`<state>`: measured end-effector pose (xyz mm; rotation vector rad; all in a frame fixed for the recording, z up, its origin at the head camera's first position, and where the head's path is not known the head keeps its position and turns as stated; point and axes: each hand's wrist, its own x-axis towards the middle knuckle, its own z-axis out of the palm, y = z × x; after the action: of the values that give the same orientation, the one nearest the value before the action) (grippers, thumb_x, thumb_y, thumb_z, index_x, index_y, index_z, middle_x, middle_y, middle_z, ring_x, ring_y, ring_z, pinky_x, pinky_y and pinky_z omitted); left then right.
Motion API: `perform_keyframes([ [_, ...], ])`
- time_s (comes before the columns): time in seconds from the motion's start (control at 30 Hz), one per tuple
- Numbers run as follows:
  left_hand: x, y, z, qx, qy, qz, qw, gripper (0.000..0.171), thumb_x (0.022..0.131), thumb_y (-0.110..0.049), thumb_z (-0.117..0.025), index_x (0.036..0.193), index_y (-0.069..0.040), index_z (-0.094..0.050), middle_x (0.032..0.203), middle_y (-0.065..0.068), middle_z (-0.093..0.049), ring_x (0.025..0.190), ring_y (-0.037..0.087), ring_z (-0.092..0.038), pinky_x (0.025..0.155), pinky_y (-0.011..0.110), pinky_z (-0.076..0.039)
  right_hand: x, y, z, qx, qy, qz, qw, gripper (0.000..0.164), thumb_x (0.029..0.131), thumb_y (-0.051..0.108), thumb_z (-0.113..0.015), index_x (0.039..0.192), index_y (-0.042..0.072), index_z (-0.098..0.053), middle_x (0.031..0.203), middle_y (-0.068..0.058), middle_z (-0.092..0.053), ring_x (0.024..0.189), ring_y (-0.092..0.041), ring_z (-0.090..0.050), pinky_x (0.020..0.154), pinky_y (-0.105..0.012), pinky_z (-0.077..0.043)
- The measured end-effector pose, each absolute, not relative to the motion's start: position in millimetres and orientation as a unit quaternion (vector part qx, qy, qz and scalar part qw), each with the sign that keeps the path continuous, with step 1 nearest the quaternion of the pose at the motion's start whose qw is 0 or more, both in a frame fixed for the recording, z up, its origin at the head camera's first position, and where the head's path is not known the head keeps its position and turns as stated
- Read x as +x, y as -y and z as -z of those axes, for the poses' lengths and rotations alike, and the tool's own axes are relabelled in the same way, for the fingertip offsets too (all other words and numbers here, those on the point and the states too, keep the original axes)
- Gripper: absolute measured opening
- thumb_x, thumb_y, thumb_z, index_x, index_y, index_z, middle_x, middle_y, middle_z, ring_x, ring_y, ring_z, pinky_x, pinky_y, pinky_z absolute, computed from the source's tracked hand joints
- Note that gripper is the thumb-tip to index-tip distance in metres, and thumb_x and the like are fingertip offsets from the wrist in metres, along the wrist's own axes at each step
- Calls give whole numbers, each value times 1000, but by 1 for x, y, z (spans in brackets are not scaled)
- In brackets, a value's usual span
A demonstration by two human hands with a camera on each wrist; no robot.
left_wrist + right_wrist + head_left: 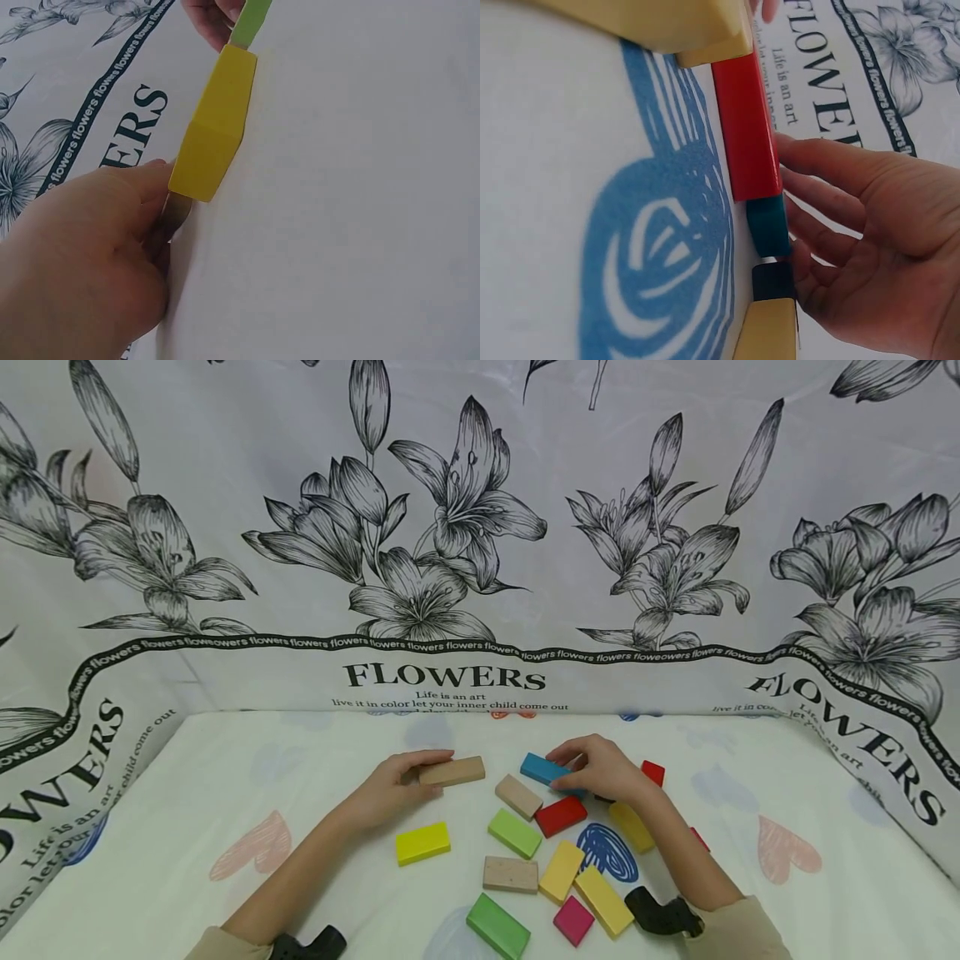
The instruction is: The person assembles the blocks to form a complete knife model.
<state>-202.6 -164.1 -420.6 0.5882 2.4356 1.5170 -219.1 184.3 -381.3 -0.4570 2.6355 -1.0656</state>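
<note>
My left hand pinches the left end of a plain wooden block, thumb in front and fingers behind. In the left wrist view a yellow block stands in front and hides most of it. A blue block lies slantwise to the right, with my right hand gripping it between thumb and fingers. Just in front of that hand are a red block and another wooden block. The right wrist view has the red block covering part of the fingers.
Nearer me lie a light green block, a wooden block, yellow blocks, a green block and a crimson block. Red pieces show beside the right forearm. A flower-printed curtain closes off the back.
</note>
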Motion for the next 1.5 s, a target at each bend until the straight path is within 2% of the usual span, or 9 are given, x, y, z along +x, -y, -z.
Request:
perform_keyframes([
  [0.17,-204,164,421,206,-831,-507,97,47,100,-6,-68,147,-7,-62,150,14,-61,138,36,-53,120,58,-34,-217,-182,381,-150,-911,363,126,39,89,13,-84,125,1,-74,116,-13,-73,105,-28,-66,89,-41,-60],
  [0.47,-204,169,422,211,-837,-497,85,40,99,-5,-69,139,-5,-68,143,13,-66,130,32,-60,114,49,-45,-216,-181,381,-161,-912,358,120,38,90,13,-83,124,0,-74,113,-12,-73,100,-24,-64,86,-37,-59],
  [0.73,-205,180,421,205,-840,-498,71,45,95,-8,-77,139,-4,-69,137,11,-71,122,28,-68,104,27,-51,-214,-180,380,-162,-910,360,127,37,90,12,-82,124,0,-74,112,-12,-72,98,-23,-63,83,-35,-58],
  [0.83,-206,184,421,212,-836,-502,72,46,94,-8,-77,139,-3,-68,135,13,-71,118,28,-68,100,23,-51,-214,-180,379,-166,-908,363,128,37,90,12,-82,125,0,-74,112,-12,-72,98,-22,-62,83,-34,-58],
  [1.03,-208,189,422,224,-823,-516,75,45,93,-5,-78,137,1,-68,134,16,-72,121,31,-67,103,23,-49,-215,-181,377,-181,-904,367,123,37,90,13,-82,125,0,-74,112,-12,-72,99,-23,-62,82,-32,-57],
  [1.23,-211,191,426,236,-825,-508,70,40,94,-6,-77,134,-1,-71,137,14,-70,128,34,-63,108,22,-45,-216,-183,373,-190,-906,363,110,36,91,12,-82,124,0,-75,114,-13,-73,100,-24,-64,82,-33,-57],
  [1.5,-209,187,424,221,-832,-506,57,38,94,-12,-79,130,-3,-73,135,13,-71,121,29,-64,104,23,-48,-223,-179,372,-201,-901,367,114,35,92,13,-80,124,1,-75,117,-13,-73,103,-26,-63,82,-32,-55],
])
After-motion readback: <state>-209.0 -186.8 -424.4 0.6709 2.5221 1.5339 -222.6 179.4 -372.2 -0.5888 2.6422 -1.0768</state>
